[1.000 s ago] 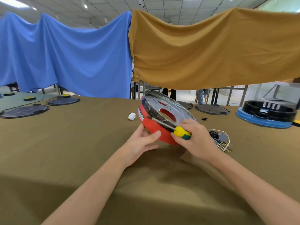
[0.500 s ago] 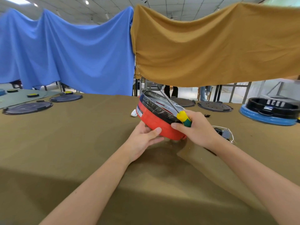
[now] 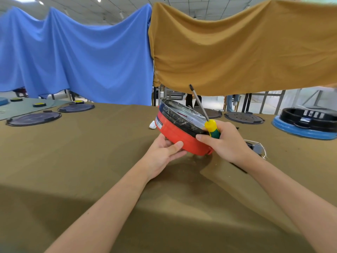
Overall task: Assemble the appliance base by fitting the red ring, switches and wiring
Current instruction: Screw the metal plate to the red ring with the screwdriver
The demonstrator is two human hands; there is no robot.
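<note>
Olive-brown cloth covers the whole table (image 3: 73, 170), and behind it a blue sheet (image 3: 82, 57) and a mustard sheet (image 3: 246, 52) hang side by side like a backdrop. Far left on the table sit a couple of dark round plates (image 3: 33, 118), flat on the cloth. Moving in, the left hand (image 3: 164, 152) cups the underside of the red ring (image 3: 180, 136), thumb pressed on its outer wall, fingers curled beneath it. That ring wraps the appliance base (image 3: 182, 114), which is tipped up off the table, its shiny metal side facing up and away from the camera. A small white bit (image 3: 152, 124) lies on the cloth just behind it. The right hand (image 3: 224, 143) grips a screwdriver (image 3: 211, 127) by its yellow and green handle, shaft angled up and to the left over the base, thumb resting against the ring's rim. Just right of that hand there's a tangle of white wiring (image 3: 257, 147) on the cloth. Far right, a black part sits in a blue ring (image 3: 306, 131).
</note>
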